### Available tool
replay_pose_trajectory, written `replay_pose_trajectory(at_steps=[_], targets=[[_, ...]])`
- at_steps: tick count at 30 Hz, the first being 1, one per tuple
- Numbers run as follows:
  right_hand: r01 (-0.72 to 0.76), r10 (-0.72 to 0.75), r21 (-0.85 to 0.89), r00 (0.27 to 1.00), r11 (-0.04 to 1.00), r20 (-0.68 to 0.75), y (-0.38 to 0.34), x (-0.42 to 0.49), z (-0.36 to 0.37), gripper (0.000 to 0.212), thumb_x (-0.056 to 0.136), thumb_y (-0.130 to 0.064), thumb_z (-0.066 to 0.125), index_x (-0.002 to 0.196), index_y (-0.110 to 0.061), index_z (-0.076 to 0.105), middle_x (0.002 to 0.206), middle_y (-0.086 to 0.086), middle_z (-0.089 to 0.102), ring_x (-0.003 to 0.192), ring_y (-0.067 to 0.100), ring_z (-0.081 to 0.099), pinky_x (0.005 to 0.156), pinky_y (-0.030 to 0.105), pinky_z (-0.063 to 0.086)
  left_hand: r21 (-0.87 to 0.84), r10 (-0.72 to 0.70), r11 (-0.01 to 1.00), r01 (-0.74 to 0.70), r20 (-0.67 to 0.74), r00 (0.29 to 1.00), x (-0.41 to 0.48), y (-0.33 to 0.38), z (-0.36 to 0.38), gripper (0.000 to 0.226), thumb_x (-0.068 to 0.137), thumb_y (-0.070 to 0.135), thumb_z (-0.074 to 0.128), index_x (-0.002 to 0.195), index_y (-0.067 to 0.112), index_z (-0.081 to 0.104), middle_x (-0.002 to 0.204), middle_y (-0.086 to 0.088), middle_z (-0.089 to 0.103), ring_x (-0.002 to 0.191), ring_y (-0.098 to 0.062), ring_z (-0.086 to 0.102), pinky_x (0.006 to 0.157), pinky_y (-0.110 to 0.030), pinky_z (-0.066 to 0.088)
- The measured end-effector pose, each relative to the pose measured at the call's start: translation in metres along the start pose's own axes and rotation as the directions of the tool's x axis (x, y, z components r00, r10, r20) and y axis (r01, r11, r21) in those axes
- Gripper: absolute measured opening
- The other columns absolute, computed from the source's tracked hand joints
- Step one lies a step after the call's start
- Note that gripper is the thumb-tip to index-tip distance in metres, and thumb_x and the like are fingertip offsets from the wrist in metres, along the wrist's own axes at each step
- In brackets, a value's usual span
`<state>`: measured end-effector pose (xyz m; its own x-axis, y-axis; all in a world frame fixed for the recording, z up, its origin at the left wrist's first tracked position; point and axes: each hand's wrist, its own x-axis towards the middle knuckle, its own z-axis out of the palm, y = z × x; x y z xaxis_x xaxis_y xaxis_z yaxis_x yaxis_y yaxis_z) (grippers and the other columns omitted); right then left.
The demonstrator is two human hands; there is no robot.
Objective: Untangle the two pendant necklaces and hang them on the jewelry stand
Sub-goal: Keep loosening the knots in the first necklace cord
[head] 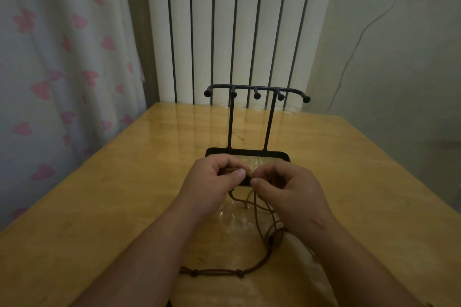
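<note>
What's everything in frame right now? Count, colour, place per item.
jewelry stand: 1, black, five bare pegs, mid-table behind the hands
necklace cords: tangled, strands not countable, brown, from the hands down towards the near table edge
pendant: 1 visible, brownish oval, on the table by the right forearm
table: 1, glossy yellow wood, lower frame
radiator: 1, white, behind the table
curtain: 1, white with pink hearts, left
wire: 1, thin, dark, on the right wall
left hand: 1, fingers pinch the cords before the stand's tray
right hand: 1, fingers pinch the cords beside the left
</note>
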<state>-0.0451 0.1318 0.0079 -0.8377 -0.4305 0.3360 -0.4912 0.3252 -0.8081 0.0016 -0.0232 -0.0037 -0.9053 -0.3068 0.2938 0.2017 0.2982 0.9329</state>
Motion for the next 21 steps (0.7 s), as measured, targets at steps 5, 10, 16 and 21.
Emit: replay_pose_trajectory(at_steps=[5,10,16,21], targets=[[-0.004,0.004,0.008,1.000,1.000,-0.015,0.0013,0.0000,-0.0002,0.007,0.084,-0.021,0.066,0.080,-0.027,0.068,0.069,-0.005,0.064,0.062,0.005,0.057,0.057,0.024,0.049,0.033,0.009,0.999,-0.007,-0.064,0.998,-0.0007,0.0017,0.0014,0.027,0.084,0.005,0.069,0.096,0.029,0.068,0.089,0.004,0.060,0.073,-0.007,0.055,0.066,-0.019,0.048],[-0.017,0.017,0.015,1.000,1.000,-0.019,0.0002,-0.0003,-0.0007,0.009,0.087,-0.023,0.063,0.079,-0.025,0.067,0.071,0.000,0.066,0.066,0.014,0.061,0.062,0.032,0.054,0.203,0.238,0.957,-0.206,-0.148,0.960,-0.0031,0.0026,0.0005,0.027,0.079,0.001,0.069,0.076,0.027,0.062,0.075,0.007,0.055,0.063,-0.005,0.049,0.057,-0.015,0.042],[-0.022,0.022,-0.016,0.999,1.000,-0.031,0.0026,0.0006,-0.0002,0.011,0.088,-0.025,0.063,0.078,-0.026,0.066,0.070,-0.002,0.066,0.066,0.012,0.061,0.062,0.031,0.054,0.205,0.267,0.947,-0.248,-0.068,0.961,-0.0060,0.0018,0.0039,0.018,0.082,0.010,0.073,0.075,0.025,0.066,0.069,0.005,0.065,0.065,-0.010,0.062,0.056,-0.022,0.051],[-0.017,0.014,-0.060,0.998,0.998,-0.056,0.0048,0.0008,0.0016,0.010,0.087,-0.026,0.063,0.077,-0.028,0.065,0.069,-0.005,0.065,0.064,0.008,0.060,0.058,0.027,0.052,0.319,0.330,0.901,-0.294,-0.065,0.942,-0.0083,0.0040,0.0035,0.016,0.079,0.011,0.076,0.073,0.024,0.068,0.067,0.009,0.062,0.065,-0.006,0.059,0.055,-0.013,0.045]])
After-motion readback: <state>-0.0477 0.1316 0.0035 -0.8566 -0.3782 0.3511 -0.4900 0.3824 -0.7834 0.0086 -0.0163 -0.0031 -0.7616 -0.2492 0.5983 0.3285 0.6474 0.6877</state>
